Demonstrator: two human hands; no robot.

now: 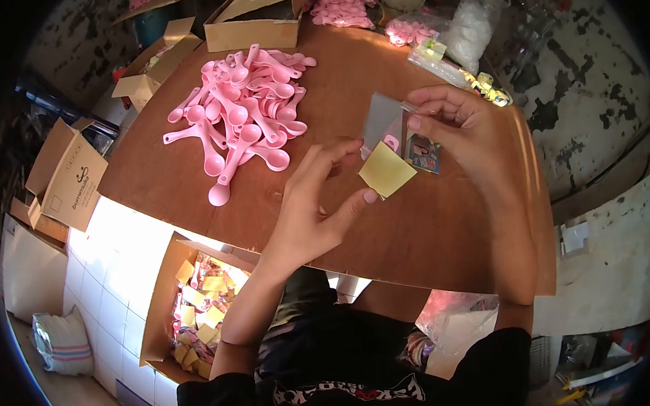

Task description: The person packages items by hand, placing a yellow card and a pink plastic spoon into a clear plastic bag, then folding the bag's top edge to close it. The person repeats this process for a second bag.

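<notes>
Over the brown table, my left hand [316, 202] grips a small clear plastic bag [381, 120], its thumb and fingers at the edges. A yellow paper square [388, 169] shows at the bag's lower end, and a pink handle end [391, 142] peeks out just above it. At the upper right of the bag, my right hand [455, 121] is closed in a pinch on its edge. Below the right hand's fingers is a small printed card [423, 153], partly hidden. To the left lies a heap of pink measuring spoons [245, 112].
Cardboard boxes [252, 34] stand at the table's back left. Pink pieces in bags [342, 8] and a clear bag roll [472, 31] lie along the far edge. Below the near edge sits a carton [157, 304] of packed pieces with yellow squares. Another carton [76, 177] is at left.
</notes>
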